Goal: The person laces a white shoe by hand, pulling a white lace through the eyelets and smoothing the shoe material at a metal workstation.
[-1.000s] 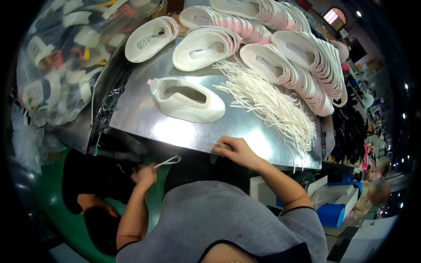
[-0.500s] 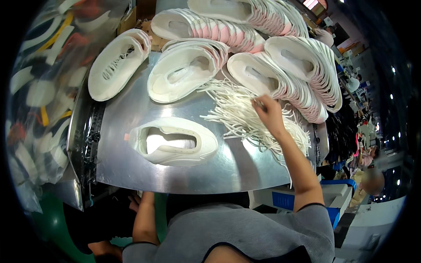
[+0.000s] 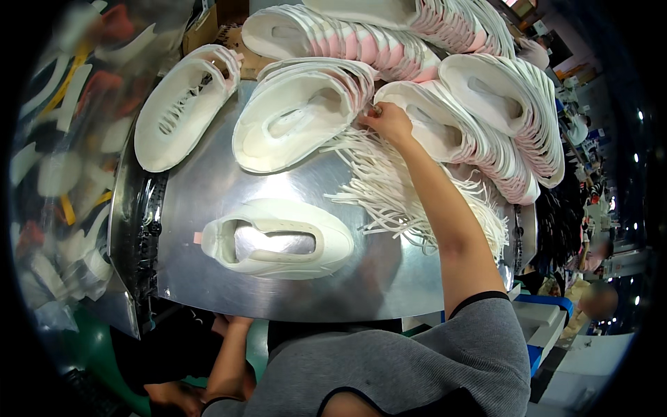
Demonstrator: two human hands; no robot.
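Note:
My right hand (image 3: 390,121) is closed in a pinch over the far end of a heap of white shoelaces (image 3: 389,187). A small dark, shiny piece shows at its fingertips; what it is I cannot make out. Just left of the fingers is a nested stack of white and pink shoe uppers (image 3: 292,118), and another stack (image 3: 424,118) lies right behind the hand. A single white shoe (image 3: 326,240) rests on the metal table, toe to the right, its opening facing up. My left forearm (image 3: 231,354) reaches down at the table's near edge, where its fingers are hidden.
More nested uppers (image 3: 340,38) crowd the table's far side. At the far left lies a white upper with laced eyelets (image 3: 177,115). A clear plastic bag of colourful scraps (image 3: 69,153) stands beyond the left edge. Blue and grey bins (image 3: 549,313) are at the lower right.
My right hand has moved left and away from me, from above the lace heap to beside the stacked uppers. The view has shifted slightly; the single shoe stays on the table.

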